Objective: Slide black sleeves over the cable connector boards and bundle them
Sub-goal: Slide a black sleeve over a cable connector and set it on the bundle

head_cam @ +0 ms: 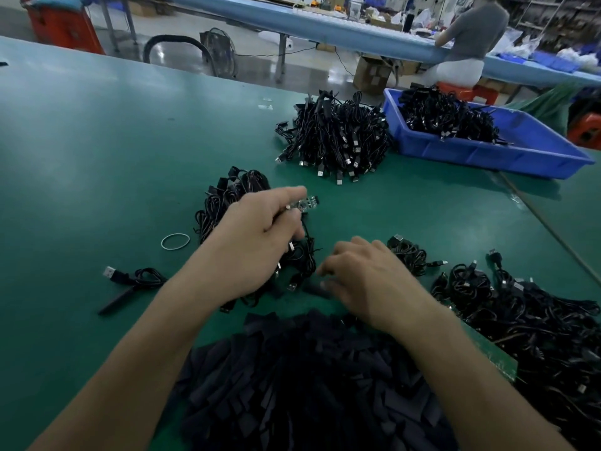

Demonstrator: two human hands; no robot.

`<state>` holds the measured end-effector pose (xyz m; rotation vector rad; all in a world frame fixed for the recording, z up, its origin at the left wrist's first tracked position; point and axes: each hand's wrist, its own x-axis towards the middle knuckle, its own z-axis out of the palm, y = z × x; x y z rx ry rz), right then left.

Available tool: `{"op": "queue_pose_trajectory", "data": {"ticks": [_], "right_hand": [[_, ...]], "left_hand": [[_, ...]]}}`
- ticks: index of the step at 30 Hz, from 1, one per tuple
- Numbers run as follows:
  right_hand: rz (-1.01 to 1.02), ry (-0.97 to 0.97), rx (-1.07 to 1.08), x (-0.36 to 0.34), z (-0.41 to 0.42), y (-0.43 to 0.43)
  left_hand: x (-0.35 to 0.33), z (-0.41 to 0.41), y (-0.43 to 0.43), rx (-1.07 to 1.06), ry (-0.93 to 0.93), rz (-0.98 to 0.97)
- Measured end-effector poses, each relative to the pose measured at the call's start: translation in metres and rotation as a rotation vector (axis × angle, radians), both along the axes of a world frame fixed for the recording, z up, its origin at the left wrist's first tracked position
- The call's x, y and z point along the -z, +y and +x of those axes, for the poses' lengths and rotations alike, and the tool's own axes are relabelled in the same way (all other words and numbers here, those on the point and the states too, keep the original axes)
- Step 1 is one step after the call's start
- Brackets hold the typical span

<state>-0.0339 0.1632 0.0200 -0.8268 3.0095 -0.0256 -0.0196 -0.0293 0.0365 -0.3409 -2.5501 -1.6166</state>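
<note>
Head view: a connector board [304, 203] is held above the middle of the bench [97, 141], small parts showing on its face, its free end pointing right.
Left hand [257, 236]: pinches the connector board between thumb and forefinger; black cable hangs under the palm.
Right hand [364, 275]: fingers bent down, tips on a single black sleeve [317, 289] lying flat on the bench; blur hides whether they pinch it or only touch it.
Sleeve pile [309, 379]: a broad heap of loose black sleeves at the near edge, between the two forearms.
Unsleeved cables [536, 320]: a tangled mass along the right edge, just beside the right wrist.
Small cable heap [227, 196]: behind and under the left hand, mid-bench.
Rubber band [175, 241]: lies flat, left of that heap.
Loose cable [136, 278]: coiled alone nearer the left edge, USB plug pointing left.
Large cable heap [338, 138]: towards the far edge, USB plugs fanned outward.
Blue bin [487, 151]: at the far right corner, just beside the large heap, with more cables inside.
Surface: dull green matting with soft reflections.
Room: a workshop; beyond, a long pale-blue worktable [325, 30] where a seated person [468, 37] in a grey top works, with a floor fan [219, 53] and a cardboard box [370, 73] beneath.
</note>
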Motion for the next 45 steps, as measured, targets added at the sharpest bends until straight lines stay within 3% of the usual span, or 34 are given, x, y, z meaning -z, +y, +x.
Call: {"op": "queue_pose_trajectory", "data": {"ticks": [3, 8, 13, 18, 22, 26, 45], "right_hand": [[0.175, -0.002, 0.05, 0.019, 0.003, -0.018], [0.136, 0.071, 0.122, 0.04, 0.008, -0.017], [0.104, 0.145, 0.085, 0.041, 0.011, -0.015], [-0.229, 0.193, 0.129, 0.026, 0.02, -0.004], [-0.678, 0.03, 0.228, 0.016, 0.024, 0.0], [-0.97, -0.073, 0.25, 0.009, 0.025, 0.005], [-1.235, 0.012, 0.277, 0.006, 0.025, 0.006]], "left_hand": [[-0.001, 0.0, 0.0, 0.017, -0.006, 0.044], [0.004, -0.005, 0.003, 0.04, -0.12, 0.161], [0.013, -0.008, 0.007, 0.06, -0.184, 0.099], [0.017, -0.01, 0.002, -0.008, -0.112, 0.066], [0.018, -0.009, 0.003, -0.024, -0.098, 0.064], [0.018, -0.008, 0.005, -0.01, -0.094, 0.009], [0.018, -0.005, 0.009, 0.021, -0.053, -0.078]]}}
